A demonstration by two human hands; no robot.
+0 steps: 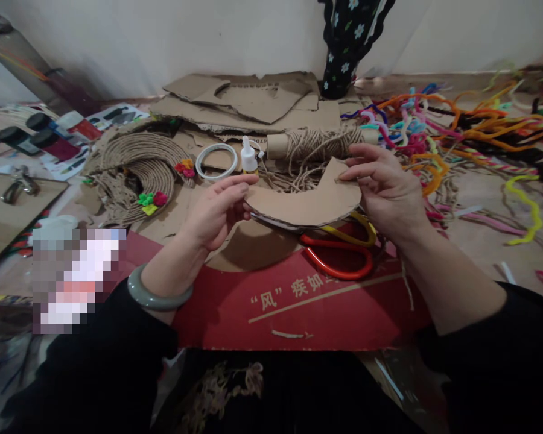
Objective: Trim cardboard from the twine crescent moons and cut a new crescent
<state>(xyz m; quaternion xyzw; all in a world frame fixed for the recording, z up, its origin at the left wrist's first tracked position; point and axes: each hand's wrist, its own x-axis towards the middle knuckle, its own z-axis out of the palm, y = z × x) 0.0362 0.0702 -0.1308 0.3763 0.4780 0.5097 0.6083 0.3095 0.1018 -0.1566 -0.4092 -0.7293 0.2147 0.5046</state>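
Note:
A curved, crescent-like piece of brown cardboard (298, 205) is held up between my two hands. My left hand (215, 211) pinches its left tip between thumb and fingers. At its right end, my right hand (382, 184) grips the edge, fingertips on the upper corner. Beneath it lie scissors with red (339, 265) and yellow handles, partly hidden. Just behind stand a white-capped glue bottle (248, 160), a roll of white tape (216, 161) and a tube wound with twine (321, 144). Red cardboard (271, 325) with printed characters lies in front of me.
Coiled twine shapes (149, 163) with small coloured flowers lie at left, near paint jars (57, 141). Stacked cardboard sheets (253, 99) rest by the wall, beside a black flowered vase (344, 45). Colourful pipe cleaners (470, 129) spread over the right side.

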